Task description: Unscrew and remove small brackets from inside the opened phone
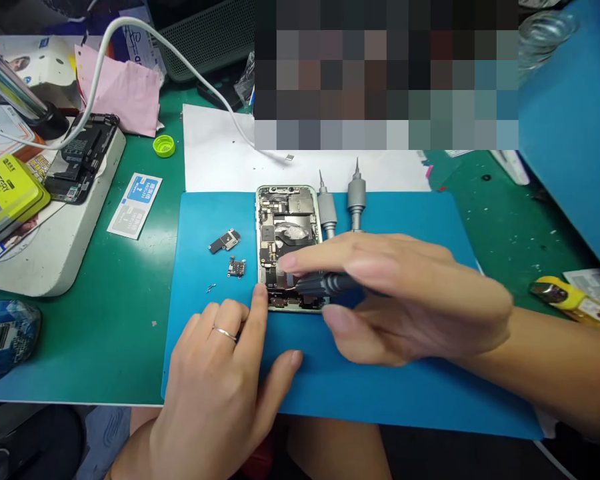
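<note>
An opened phone point(295, 233) lies on the blue mat with its inner boards showing. My left hand point(210, 373), a ring on one finger, rests at its lower left; the index fingertip touches the phone's edge, the thumb is spread and the other fingers curl slightly. Over the lower right of the phone, my right hand point(405, 293) holds a dark grey screwdriver point(325, 285), its thin tip pointing left at the phone's lower part. My palm side hides the handle's end. Left of the phone lie a metal shield plate point(225, 241), a small board part point(237, 267) and tiny screws point(211, 289).
Two grey screwdrivers point(357, 193) lie beyond my right hand. A white cable point(180, 50) arches over a white paper sheet point(215, 147). Left are another phone part point(83, 157), a yellow battery box point(10, 193) and a sticker card point(135, 205). A yellow tool point(575, 300) lies right.
</note>
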Demonstrator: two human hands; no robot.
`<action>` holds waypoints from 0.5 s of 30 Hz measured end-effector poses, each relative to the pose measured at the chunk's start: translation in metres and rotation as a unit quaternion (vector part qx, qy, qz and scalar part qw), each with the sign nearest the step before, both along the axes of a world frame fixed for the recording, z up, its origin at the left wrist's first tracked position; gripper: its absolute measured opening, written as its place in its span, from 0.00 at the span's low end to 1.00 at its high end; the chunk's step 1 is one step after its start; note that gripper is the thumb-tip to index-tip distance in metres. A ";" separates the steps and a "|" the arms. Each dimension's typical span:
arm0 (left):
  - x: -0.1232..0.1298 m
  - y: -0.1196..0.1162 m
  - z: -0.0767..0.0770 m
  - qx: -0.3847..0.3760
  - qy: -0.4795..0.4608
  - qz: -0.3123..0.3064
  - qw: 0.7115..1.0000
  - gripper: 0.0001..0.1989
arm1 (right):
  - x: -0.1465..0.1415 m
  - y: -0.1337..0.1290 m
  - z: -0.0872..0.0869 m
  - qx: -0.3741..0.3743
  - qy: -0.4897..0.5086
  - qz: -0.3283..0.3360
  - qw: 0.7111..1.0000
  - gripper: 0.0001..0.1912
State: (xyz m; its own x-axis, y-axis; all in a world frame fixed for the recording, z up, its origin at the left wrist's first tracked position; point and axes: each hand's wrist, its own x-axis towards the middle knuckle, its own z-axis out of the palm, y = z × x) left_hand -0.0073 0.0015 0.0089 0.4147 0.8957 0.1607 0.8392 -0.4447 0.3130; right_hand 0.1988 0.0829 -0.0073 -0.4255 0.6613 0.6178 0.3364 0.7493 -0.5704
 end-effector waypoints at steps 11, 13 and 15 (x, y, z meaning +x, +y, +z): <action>0.001 -0.001 -0.002 0.008 -0.007 0.003 1.000 0.26 | 0.011 0.017 0.005 0.061 -0.017 0.138 0.988 0.25; 0.001 -0.001 -0.001 0.009 -0.004 0.002 1.000 0.27 | 0.008 0.015 0.001 0.067 -0.022 0.117 0.991 0.21; 0.001 0.000 -0.001 0.008 0.000 0.000 1.000 0.27 | 0.005 0.013 -0.004 0.086 0.006 0.071 0.994 0.17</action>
State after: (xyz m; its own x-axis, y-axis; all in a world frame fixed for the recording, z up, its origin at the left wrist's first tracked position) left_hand -0.0068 0.0011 0.0076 0.4151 0.8930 0.1738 0.8393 -0.4496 0.3057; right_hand 0.2038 0.0960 -0.0115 -0.4992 0.4793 0.7219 0.2146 0.8755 -0.4329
